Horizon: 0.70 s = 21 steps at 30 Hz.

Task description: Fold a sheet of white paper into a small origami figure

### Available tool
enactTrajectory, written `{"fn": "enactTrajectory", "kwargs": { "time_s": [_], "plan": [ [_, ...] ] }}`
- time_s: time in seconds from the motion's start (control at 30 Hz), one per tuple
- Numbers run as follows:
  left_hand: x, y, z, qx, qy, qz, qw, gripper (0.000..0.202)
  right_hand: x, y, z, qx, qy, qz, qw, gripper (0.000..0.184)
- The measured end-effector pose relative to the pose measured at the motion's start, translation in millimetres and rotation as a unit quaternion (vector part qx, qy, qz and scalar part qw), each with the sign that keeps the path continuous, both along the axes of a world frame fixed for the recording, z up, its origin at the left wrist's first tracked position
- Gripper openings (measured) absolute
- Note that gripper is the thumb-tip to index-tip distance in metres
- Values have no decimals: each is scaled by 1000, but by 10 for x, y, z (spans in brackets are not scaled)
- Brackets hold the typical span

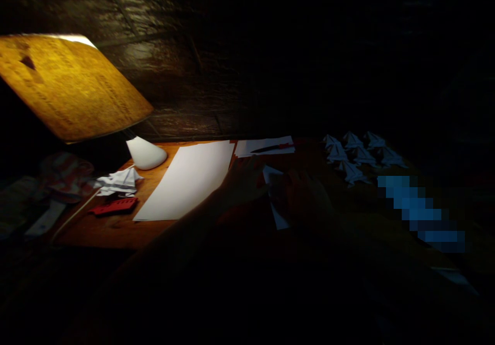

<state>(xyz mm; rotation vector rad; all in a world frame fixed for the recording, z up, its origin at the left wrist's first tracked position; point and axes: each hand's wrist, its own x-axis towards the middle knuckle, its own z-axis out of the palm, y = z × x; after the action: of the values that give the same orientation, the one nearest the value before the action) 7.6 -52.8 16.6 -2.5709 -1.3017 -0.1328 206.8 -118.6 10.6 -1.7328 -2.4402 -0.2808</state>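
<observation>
Paper, angular, right hand over it, left hand beside, grips too dim to tell

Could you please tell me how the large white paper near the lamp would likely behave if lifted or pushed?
The large white paper would probably bend, being broad and thin-looking. It may slide easily if pushed, since it lies flat on the wooden table.

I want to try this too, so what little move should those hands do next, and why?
Maybe the right hand should smooth the small paper, since that hand already covers one side and the left hand is at the other.
</observation>
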Motion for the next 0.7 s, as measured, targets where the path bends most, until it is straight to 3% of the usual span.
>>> {"fn": "enactTrajectory", "kwargs": {
  "time_s": [0.43, 0.7],
  "plan": [
    [-38, 70, 8, -23, -14, 11, 1000, 69, 2, -8, 7, -13, 12, 0, 1000, 59],
    [-62, 99, -41, -26, -29, -13, 999, 66, 11, -8, 27, -5, -2, 5, 1000, 62]
  ]
}}
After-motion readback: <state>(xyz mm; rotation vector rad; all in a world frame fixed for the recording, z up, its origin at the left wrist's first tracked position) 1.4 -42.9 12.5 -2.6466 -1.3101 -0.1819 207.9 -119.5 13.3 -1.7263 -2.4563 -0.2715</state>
